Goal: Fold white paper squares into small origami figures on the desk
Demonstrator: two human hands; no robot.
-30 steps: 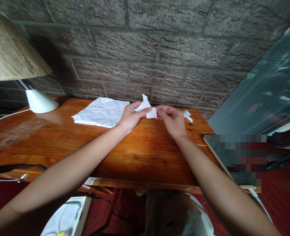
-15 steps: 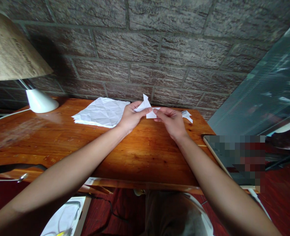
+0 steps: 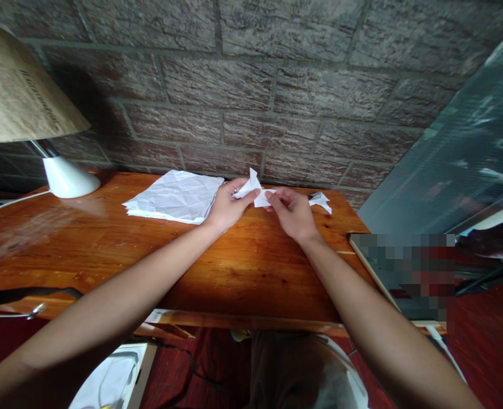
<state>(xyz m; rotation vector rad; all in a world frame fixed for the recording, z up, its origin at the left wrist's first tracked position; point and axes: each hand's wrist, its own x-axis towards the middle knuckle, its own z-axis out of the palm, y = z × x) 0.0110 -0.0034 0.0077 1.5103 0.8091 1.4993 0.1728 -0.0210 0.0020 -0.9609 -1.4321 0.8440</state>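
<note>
Between my two hands is a small piece of folded white paper (image 3: 262,199), held above the wooden desk (image 3: 243,267). My left hand (image 3: 230,204) grips its left part with thumb and fingers, and a pointed flap sticks up there. The right end is pinched between the thumb and fingers of my right hand (image 3: 292,210). Creased white sheets (image 3: 175,196) lie in a stack to the left of my left hand. Just beyond my right hand rests another folded white paper piece (image 3: 321,201), partly hidden by the hand.
A lamp with a white base (image 3: 70,179) stands at the desk's left. A stone-block wall (image 3: 243,85) rises behind. On the right edge lies a flat dark device (image 3: 371,255), partly blurred out. A black strap (image 3: 25,293) and an open white box (image 3: 143,369) are at lower left.
My hands keep hold of the folded paper, and its right part looks slightly turned under my right fingers. The whole view has shifted a little.
</note>
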